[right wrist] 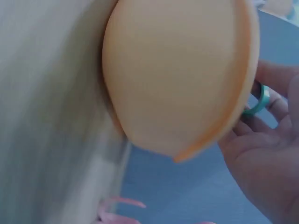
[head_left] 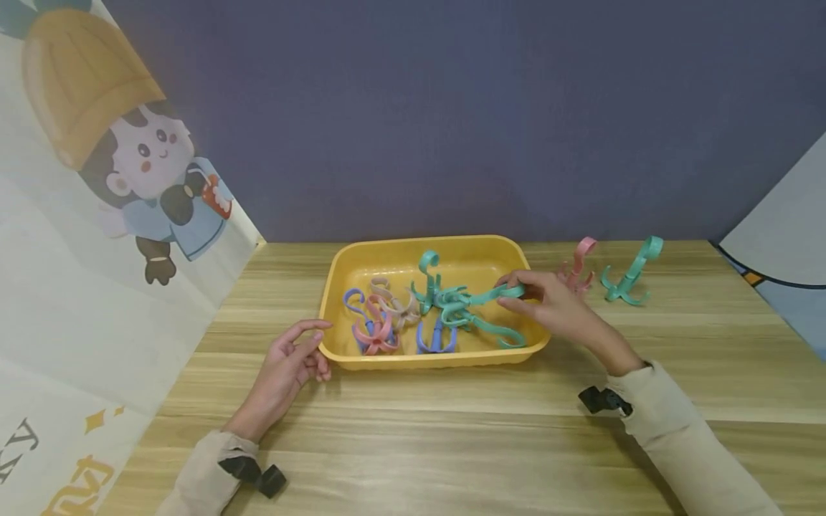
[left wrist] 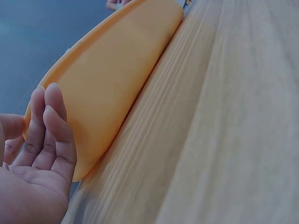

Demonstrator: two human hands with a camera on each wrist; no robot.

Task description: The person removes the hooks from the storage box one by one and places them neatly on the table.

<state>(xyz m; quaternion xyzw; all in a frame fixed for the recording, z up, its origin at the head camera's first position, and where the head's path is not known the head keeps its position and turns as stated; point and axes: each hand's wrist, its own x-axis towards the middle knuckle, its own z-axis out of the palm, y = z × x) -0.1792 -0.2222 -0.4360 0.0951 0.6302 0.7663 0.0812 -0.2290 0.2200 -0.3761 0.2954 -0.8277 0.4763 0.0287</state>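
A yellow plastic tray (head_left: 422, 362) holds several curl-topped, multi-pronged hooks in different colours. In the head view, my right hand (head_left: 548, 302) reaches over the tray's right rim and pinches the curled end of a green hook (head_left: 493, 294), whose prongs lie among other green hooks. That curl (right wrist: 264, 99) also shows between the fingers in the right wrist view. My left hand (head_left: 293, 365) is at the tray's front left corner, fingertips right at the rim. In the left wrist view its loosely bent fingers (left wrist: 56, 126) stand beside the outer wall.
Right of the tray, a pink hook (head_left: 584, 251) and a green hook (head_left: 632, 276) stand on the wooden table (head_left: 413, 437). Inside, purple hooks (head_left: 437, 338), a pink hook (head_left: 376, 333) and a beige hook (head_left: 401, 309) lie toward the left and front. A dark panel (head_left: 413, 122) rises behind.
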